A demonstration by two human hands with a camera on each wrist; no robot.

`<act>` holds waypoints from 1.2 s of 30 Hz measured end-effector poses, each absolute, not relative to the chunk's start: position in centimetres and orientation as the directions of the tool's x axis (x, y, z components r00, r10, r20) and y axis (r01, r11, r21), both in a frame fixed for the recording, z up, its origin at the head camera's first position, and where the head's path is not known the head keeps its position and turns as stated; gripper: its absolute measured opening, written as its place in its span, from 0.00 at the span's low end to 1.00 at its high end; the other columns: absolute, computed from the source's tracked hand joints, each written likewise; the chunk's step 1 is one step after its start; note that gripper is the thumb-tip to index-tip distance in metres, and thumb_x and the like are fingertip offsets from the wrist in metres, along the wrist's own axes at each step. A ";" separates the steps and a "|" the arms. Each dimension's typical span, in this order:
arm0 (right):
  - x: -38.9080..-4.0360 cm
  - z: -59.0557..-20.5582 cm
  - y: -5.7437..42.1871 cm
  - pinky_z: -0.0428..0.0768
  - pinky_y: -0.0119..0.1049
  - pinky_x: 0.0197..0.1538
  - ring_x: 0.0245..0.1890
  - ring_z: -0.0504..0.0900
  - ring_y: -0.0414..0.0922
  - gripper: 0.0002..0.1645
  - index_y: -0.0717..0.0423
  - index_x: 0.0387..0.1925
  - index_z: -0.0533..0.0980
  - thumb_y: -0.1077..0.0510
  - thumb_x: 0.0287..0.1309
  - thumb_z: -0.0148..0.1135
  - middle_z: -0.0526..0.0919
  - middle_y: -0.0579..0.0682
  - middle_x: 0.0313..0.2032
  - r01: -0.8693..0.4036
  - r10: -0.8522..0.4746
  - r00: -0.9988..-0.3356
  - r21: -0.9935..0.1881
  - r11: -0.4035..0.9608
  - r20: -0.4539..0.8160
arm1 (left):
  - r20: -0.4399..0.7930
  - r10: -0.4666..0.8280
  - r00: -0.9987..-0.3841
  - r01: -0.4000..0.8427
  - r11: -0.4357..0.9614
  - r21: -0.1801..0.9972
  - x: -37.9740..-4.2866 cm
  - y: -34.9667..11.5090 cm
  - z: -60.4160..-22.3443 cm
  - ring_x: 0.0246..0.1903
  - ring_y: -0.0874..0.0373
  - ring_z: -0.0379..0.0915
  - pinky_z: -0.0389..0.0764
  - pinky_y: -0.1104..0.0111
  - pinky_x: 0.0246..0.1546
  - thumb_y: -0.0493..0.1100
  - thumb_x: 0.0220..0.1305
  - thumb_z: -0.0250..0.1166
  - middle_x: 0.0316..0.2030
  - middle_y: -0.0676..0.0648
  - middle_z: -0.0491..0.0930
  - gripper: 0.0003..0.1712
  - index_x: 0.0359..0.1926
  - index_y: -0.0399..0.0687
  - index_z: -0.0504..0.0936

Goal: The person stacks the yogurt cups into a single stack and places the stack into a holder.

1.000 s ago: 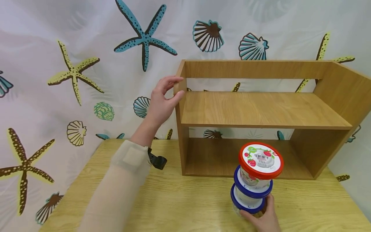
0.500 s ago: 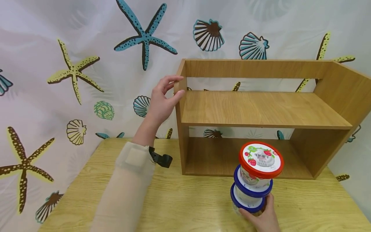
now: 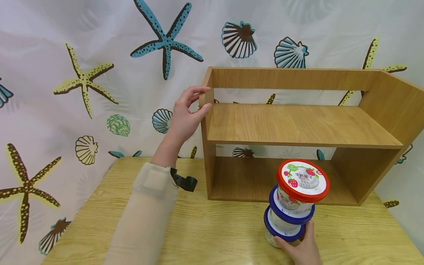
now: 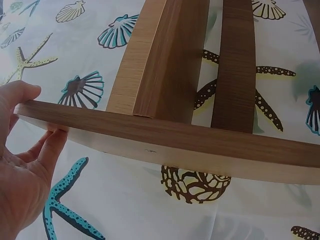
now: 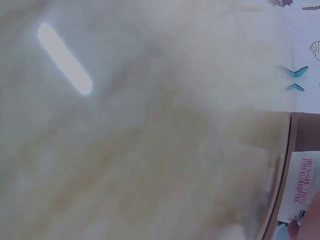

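Note:
In the head view, my left hand (image 3: 187, 114) grips the front edge of the left side panel of a wooden two-tier shelf (image 3: 304, 123). The left wrist view has my thumb on one face of that panel (image 4: 200, 142) and my fingers on the other. Lower right, my right hand (image 3: 303, 246) holds the bottom of a leaning stack of three tubs. On top is a red-lidded tub (image 3: 303, 180) with strawberry print, over a blue-lidded tub (image 3: 286, 221) and another blue-lidded tub (image 3: 276, 235). Some right-hand fingers are hidden behind the stack.
The shelf stands on a light wooden table (image 3: 205, 228), its lower board (image 3: 245, 180) just behind the tubs. A white curtain (image 3: 126, 88) printed with starfish and shells hangs behind. The right wrist view is mostly a blurred pale surface (image 5: 150, 140) with a bright streak.
The red-lidded tub and the top of the stack have shifted slightly right, so the stack leans more. My left hand has stayed on the panel; its forearm moved a little right earlier.

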State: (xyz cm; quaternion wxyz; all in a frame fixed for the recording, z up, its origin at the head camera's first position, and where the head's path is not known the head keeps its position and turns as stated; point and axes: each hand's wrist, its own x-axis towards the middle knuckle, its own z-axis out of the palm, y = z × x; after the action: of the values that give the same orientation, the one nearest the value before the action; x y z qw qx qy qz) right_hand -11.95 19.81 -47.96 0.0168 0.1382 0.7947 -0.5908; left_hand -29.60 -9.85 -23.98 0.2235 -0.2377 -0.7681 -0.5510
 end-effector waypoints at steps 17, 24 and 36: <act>-12.7 -44.0 21.0 0.67 0.23 0.51 0.57 0.69 0.54 0.54 0.58 0.68 0.46 0.60 0.52 0.74 0.64 0.61 0.62 -0.122 0.143 -0.971 -0.911 0.394 0.192 | 0.596 0.130 -0.792 0.606 0.281 0.744 -29.7 -9.8 -23.7 0.63 0.51 0.63 0.77 0.55 0.51 0.37 0.66 0.61 0.63 0.48 0.67 0.20 0.59 0.46 0.74; -13.2 -41.4 21.5 0.67 0.23 0.50 0.55 0.68 0.48 0.54 0.54 0.70 0.45 0.62 0.54 0.72 0.62 0.56 0.64 -0.178 0.117 -0.964 -0.904 0.388 0.240 | 0.601 0.129 -0.789 0.610 0.280 0.741 -29.7 -9.8 -23.7 0.63 0.50 0.63 0.77 0.54 0.52 0.37 0.66 0.62 0.62 0.47 0.67 0.20 0.59 0.46 0.74; -14.5 -38.1 22.0 0.70 0.20 0.47 0.51 0.69 0.36 0.47 0.61 0.67 0.50 0.68 0.53 0.69 0.65 0.52 0.59 -0.309 0.109 -0.918 -0.861 0.404 0.380 | 0.602 0.129 -0.788 0.612 0.273 0.742 -29.5 -9.9 -24.0 0.64 0.49 0.62 0.77 0.53 0.52 0.36 0.67 0.61 0.63 0.46 0.67 0.20 0.59 0.45 0.74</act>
State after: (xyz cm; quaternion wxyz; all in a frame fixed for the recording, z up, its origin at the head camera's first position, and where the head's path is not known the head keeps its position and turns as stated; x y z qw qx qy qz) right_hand -14.46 21.96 -38.05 -0.1926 -0.0612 0.8153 -0.5426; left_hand -29.50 -9.85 -23.96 0.2187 -0.2416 -0.7674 -0.5522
